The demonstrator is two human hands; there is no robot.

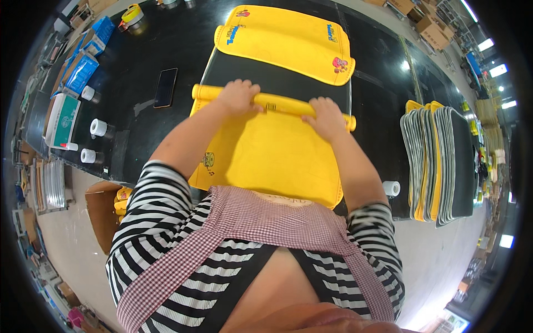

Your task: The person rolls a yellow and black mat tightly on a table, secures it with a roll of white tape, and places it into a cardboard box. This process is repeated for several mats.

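A yellow mat (272,147) with small printed cartoons lies in front of me on the black table, its far end rolled into a tube. My left hand (240,97) is closed over the left part of that roll. Toward the right end, my right hand (326,117) curls over the same roll, fingers on the far side and thumb on the near side. The near part of the mat is flat and reaches to my apron. Beyond the roll lies another yellow mat (283,44), spread out with its middle slightly raised.
A black phone (165,87) lies to the left, near several white label rolls (98,127) and blue boxes (83,72). Stacked grey and yellow mats (436,161) stand on the right. A cardboard box (102,213) sits below the table's left edge.
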